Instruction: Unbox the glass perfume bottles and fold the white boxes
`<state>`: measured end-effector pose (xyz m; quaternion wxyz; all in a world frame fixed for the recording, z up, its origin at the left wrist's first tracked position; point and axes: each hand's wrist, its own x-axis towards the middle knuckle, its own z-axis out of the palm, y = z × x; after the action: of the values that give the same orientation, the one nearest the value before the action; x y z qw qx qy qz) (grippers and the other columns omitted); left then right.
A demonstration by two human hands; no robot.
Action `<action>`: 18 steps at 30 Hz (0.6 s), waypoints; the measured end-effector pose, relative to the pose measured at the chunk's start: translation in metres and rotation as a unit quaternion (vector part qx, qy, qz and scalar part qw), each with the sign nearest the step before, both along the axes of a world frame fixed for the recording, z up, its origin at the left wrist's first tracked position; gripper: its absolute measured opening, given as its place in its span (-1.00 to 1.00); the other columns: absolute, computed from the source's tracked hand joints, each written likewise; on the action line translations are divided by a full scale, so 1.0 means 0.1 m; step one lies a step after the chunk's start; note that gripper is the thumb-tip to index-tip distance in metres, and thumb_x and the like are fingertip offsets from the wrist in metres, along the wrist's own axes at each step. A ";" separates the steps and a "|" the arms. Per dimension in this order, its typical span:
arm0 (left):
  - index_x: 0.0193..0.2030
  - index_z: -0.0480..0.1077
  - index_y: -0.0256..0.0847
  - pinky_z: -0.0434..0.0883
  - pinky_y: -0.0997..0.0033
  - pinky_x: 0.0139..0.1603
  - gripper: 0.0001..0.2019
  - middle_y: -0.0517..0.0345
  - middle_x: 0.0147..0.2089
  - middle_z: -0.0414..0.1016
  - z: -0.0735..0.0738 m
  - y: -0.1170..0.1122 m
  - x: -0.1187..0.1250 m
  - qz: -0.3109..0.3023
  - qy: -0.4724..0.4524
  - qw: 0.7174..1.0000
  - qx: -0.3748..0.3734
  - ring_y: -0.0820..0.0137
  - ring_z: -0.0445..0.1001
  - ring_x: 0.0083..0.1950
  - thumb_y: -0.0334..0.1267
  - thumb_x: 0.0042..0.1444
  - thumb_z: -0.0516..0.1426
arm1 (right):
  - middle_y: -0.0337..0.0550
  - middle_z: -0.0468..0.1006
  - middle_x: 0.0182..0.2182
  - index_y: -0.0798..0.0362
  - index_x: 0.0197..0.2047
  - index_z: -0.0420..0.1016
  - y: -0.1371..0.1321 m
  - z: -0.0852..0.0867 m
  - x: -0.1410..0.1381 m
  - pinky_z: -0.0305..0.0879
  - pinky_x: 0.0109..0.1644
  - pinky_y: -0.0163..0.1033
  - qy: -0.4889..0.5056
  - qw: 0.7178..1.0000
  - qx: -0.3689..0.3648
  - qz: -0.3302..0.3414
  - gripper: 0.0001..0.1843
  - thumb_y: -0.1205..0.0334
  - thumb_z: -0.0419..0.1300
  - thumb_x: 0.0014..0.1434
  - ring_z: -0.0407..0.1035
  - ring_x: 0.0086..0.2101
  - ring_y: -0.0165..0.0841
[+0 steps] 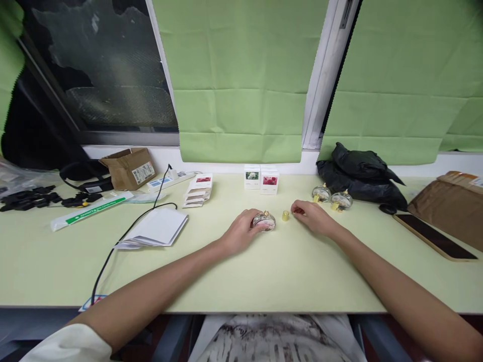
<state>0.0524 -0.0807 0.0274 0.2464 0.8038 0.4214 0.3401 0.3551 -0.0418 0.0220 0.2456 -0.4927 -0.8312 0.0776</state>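
My left hand is wrapped around a round, clear glass perfume bottle with a gold-coloured nozzle on top. The bottle is at the middle of the table, its nozzle uncovered. Just right of it stands a small gold cap on the table top. My right hand is beside that cap, a small gap apart from it, with its fingers curled in and no object visible in them. Behind the right hand are two more round bottles, one perfume bottle and another perfume bottle, each with gold-coloured parts.
Small white flower-picture boxes stand near the wall. Flattened cartons, folded white paper and a black cable lie left. Rightward are black plastic bags, a phone and a brown package. A cardboard box sits back left.
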 end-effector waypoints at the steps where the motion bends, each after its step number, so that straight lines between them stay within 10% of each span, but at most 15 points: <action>1: 0.03 0.49 -0.11 0.38 0.24 0.00 -0.70 0.07 -0.04 0.58 0.01 0.00 0.00 0.002 -0.002 1.000 -0.002 0.17 0.50 -0.01 0.02 0.33 0.17 | -0.14 0.56 -0.24 -0.01 -0.16 0.45 0.01 -0.02 0.01 0.28 -0.19 -0.21 -0.003 1.000 -0.002 -0.002 -0.89 0.32 0.11 0.31 0.41 -0.27 -0.27; 18: 0.11 0.47 -0.10 0.39 0.30 -0.11 -0.65 0.07 -0.02 0.59 0.02 0.03 -0.03 0.004 0.024 1.000 -0.009 0.21 0.50 -0.07 0.04 0.34 0.14 | -0.08 0.55 -0.16 0.03 -0.10 0.46 0.12 -0.02 0.20 0.30 -0.08 -0.18 -0.021 0.995 0.019 -0.093 -0.80 0.39 0.19 0.19 0.43 -0.18 -0.23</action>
<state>0.0496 -0.0778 0.0299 0.2422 0.8079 0.4333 0.3177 0.3753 -0.0297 0.0200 0.2436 -0.5644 -0.7882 0.0279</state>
